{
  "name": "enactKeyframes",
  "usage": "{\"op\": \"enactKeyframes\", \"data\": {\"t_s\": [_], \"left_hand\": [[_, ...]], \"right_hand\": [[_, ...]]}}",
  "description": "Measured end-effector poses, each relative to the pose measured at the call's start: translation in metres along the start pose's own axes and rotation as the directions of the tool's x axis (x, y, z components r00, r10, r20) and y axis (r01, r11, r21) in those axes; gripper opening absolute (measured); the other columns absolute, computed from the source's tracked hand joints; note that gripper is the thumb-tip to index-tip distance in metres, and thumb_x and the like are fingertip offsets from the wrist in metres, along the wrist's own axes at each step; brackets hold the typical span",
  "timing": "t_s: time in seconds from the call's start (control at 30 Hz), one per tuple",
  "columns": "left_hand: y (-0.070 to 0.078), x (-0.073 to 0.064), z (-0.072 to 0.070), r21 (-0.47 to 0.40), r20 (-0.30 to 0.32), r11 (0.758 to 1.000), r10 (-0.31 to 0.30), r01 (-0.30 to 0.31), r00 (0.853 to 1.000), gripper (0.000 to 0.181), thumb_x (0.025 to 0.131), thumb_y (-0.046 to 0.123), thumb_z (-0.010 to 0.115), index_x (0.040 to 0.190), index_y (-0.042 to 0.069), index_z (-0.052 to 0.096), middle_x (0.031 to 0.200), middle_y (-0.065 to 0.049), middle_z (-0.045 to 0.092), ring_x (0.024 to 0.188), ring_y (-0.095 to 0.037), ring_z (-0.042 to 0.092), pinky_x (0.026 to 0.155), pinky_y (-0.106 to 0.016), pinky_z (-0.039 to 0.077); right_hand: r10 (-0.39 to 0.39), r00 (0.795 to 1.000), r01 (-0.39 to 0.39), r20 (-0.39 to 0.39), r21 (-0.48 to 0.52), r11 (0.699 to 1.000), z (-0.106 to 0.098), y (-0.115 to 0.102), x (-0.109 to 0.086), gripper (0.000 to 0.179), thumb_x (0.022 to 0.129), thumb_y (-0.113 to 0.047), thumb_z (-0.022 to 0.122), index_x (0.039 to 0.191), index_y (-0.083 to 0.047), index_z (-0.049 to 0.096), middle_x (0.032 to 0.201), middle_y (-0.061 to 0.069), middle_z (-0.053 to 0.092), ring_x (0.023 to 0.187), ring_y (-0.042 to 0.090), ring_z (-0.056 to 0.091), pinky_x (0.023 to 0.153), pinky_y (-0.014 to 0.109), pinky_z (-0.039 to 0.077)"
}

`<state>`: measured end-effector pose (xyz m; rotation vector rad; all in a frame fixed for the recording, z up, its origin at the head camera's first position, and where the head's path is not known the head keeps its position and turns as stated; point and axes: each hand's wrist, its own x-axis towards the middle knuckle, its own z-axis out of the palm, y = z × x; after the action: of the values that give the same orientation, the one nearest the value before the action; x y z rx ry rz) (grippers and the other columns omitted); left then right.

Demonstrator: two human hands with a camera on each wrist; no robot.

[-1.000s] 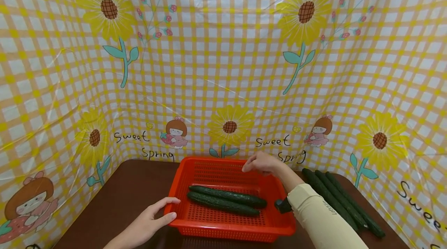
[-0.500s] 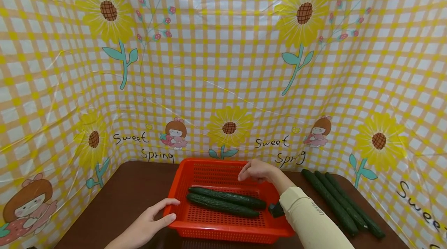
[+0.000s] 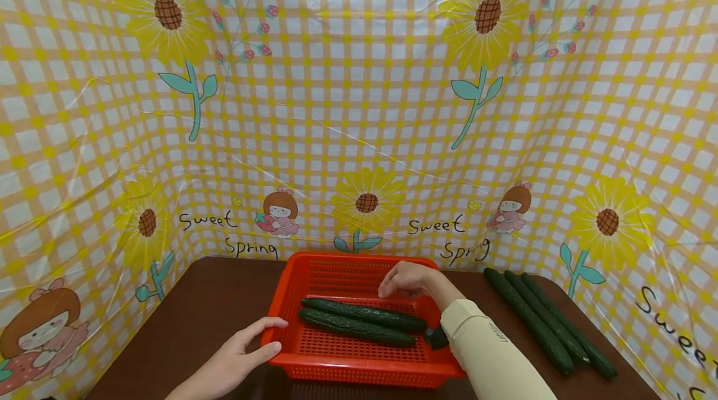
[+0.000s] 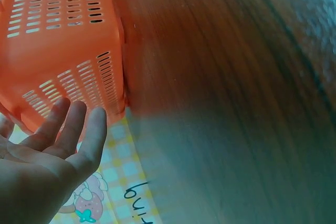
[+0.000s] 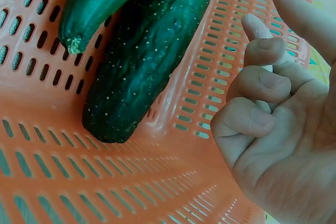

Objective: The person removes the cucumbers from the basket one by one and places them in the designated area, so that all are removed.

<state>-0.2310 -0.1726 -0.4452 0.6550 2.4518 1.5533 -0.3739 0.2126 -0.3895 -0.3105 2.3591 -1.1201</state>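
A red plastic basket (image 3: 370,367) with slotted walls stands on the dark table, holding two dark green cucumbers (image 3: 359,328) side by side. My left hand (image 3: 241,347) rests at the basket's left rim, thumb and index finger over the edge. In the left wrist view, the other fingers (image 4: 94,124) lie fairly straight outside the wall. Over the basket's right back part hovers my right hand (image 3: 412,278), apart from the cucumbers. Its fingers (image 5: 249,116) are loosely curled with nothing in them, the thumb (image 5: 302,19) held out, as the right wrist view shows.
Three more cucumbers (image 3: 530,319) lie side by side on the table's right part. Brown tabletop (image 3: 207,306) shows left of the basket. A checked, flower-printed cloth (image 3: 359,107) rises behind and at both sides. A small dark device (image 3: 437,339) sits at the right wrist.
My right hand has come down and slightly left, from above the back right rim to over the basket's inside. The left hand, basket and cucumbers have stayed put.
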Motion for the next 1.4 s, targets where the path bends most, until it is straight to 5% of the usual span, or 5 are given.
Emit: {"op": "enactKeyframes", "data": {"t_s": [0.47, 0.73, 0.97, 1.4], "left_hand": [[0.003, 0.000, -0.002, -0.007, 0.004, 1.000, -0.010, 0.010, 1.000, 0.036, 0.105, 0.031, 0.054, 0.139, 0.021, 0.054, 0.148, -0.014, 0.050, 0.139, -0.037, 0.037, 0.101, -0.049, 0.041], [0.003, 0.001, -0.001, 0.011, 0.010, 1.000, -0.005, 0.005, 1.000, 0.041, 0.105, 0.031, 0.054, 0.142, 0.014, 0.052, 0.149, -0.015, 0.049, 0.140, -0.039, 0.036, 0.102, -0.054, 0.039], [0.002, 0.001, 0.000, 0.021, 0.024, 1.000, 0.001, -0.002, 1.000, 0.041, 0.106, 0.031, 0.052, 0.143, 0.012, 0.051, 0.149, -0.015, 0.049, 0.141, -0.040, 0.035, 0.104, -0.060, 0.036], [-0.001, -0.001, -0.002, 0.042, 0.032, 0.999, 0.021, -0.022, 0.999, 0.039, 0.107, 0.029, 0.050, 0.143, 0.013, 0.051, 0.150, -0.014, 0.049, 0.134, -0.017, 0.042, 0.104, -0.058, 0.037]], "right_hand": [[0.021, 0.999, -0.020, 0.030, -0.030, 0.999, 0.004, 0.006, 0.004, 0.020, 0.089, -0.013, 0.072, 0.105, -0.002, 0.077, 0.055, -0.002, 0.048, 0.048, 0.011, 0.026, 0.049, 0.026, 0.026], [0.049, 0.998, -0.047, 0.042, -0.061, 0.997, 0.012, 0.004, -0.002, 0.018, 0.088, -0.014, 0.073, 0.104, -0.005, 0.077, 0.067, -0.003, 0.058, 0.052, 0.011, 0.034, 0.050, 0.026, 0.035], [0.062, 0.996, -0.057, 0.061, -0.076, 0.995, 0.016, 0.005, -0.005, 0.021, 0.088, -0.014, 0.074, 0.107, -0.006, 0.076, 0.057, -0.002, 0.047, 0.050, 0.011, 0.034, 0.047, 0.025, 0.035], [0.081, 0.995, -0.076, 0.055, -0.086, 0.993, 0.020, 0.006, -0.004, 0.023, 0.087, -0.013, 0.075, 0.109, -0.007, 0.076, 0.055, -0.003, 0.044, 0.051, 0.012, 0.035, 0.050, 0.025, 0.035]]}}
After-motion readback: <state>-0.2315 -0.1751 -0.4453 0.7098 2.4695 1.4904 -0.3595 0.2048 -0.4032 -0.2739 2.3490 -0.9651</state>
